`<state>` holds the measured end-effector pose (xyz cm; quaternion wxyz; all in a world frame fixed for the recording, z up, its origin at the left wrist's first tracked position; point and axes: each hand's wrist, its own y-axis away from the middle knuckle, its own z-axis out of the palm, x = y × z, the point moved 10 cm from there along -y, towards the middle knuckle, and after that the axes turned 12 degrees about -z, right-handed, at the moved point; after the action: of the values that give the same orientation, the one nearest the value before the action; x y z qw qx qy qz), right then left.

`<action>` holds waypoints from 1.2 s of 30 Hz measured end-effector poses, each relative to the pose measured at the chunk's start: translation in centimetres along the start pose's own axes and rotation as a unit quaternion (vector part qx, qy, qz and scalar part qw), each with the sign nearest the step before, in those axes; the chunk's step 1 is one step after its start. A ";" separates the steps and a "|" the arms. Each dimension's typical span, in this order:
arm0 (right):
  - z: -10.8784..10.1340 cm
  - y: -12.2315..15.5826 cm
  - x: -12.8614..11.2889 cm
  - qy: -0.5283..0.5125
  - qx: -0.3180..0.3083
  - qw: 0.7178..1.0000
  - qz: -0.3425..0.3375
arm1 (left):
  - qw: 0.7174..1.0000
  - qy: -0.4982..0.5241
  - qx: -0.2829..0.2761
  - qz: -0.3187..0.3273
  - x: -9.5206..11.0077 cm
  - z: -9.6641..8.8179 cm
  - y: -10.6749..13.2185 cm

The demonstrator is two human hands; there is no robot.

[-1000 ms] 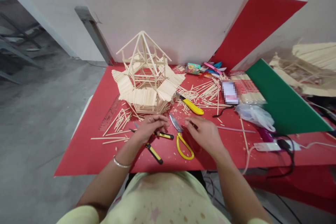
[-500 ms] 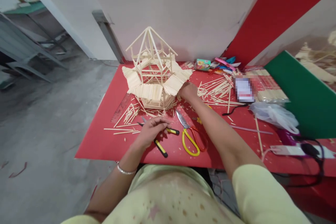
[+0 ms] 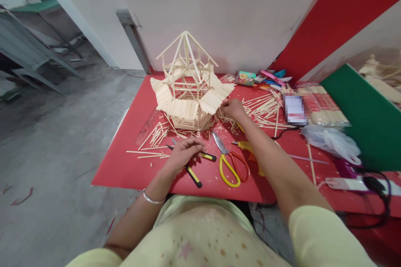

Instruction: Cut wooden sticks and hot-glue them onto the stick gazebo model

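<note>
A pavilion-like model (image 3: pixel 184 108) built of thin wooden sticks stands at the back of the red table, with slatted roof panels around a bare peaked frame. My right hand (image 3: pixel 233 109) is at the model's right side, fingertips pinched together beside a lower roof panel; what they hold is too small to make out. My left hand (image 3: pixel 187 153) rests palm down, fingers loosely bent and apart, over pliers (image 3: pixel 193 176) with black-and-yellow handles. Right of them lie scissors (image 3: pixel 230 169) with one yellow and one red handle. A yellow glue gun (image 3: pixel 246 146) is partly hidden under my right forearm.
Loose sticks (image 3: pixel 263 108) spread right of the model, and more sticks (image 3: pixel 158 135) lie at its left by a clear ruler (image 3: pixel 145 127). Packed sticks (image 3: pixel 326 106), a plastic bag (image 3: pixel 332 137) and a power strip (image 3: pixel 347 183) with cables occupy the right side.
My right hand has drawn out from behind the roof panel, slightly to the right, so its fingers now show. The glue gun is more exposed. My left hand stays over the pliers.
</note>
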<state>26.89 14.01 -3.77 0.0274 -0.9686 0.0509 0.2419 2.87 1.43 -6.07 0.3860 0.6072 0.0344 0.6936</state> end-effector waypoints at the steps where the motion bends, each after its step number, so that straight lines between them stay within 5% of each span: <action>1: -0.1 0.6 0.3 -0.032 0.001 0.999 0.001 | 1.000 0.006 0.001 0.000 0.0 0.1 -0.2; 7: -0.3 5.5 0.0 -0.230 0.027 0.973 0.012 | 0.999 0.027 -0.011 0.018 0.5 1.5 -1.0; 16: 1.8 12.2 -4.5 -0.430 0.005 0.903 0.008 | 0.998 0.049 -0.008 0.044 0.9 1.7 -2.0; 26: 2.1 14.3 -9.8 -0.418 -0.002 0.905 -0.071 | 0.987 0.132 0.055 0.078 1.3 -0.2 -2.2; 36: 1.5 14.8 -11.3 -0.418 0.037 0.903 -0.094 | 0.974 0.215 0.040 0.057 2.7 0.0 -2.1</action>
<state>14.56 0.39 -0.19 0.1050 -0.7771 -0.0471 0.6188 4.00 4.44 -4.93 0.3051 0.4598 0.1096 0.8268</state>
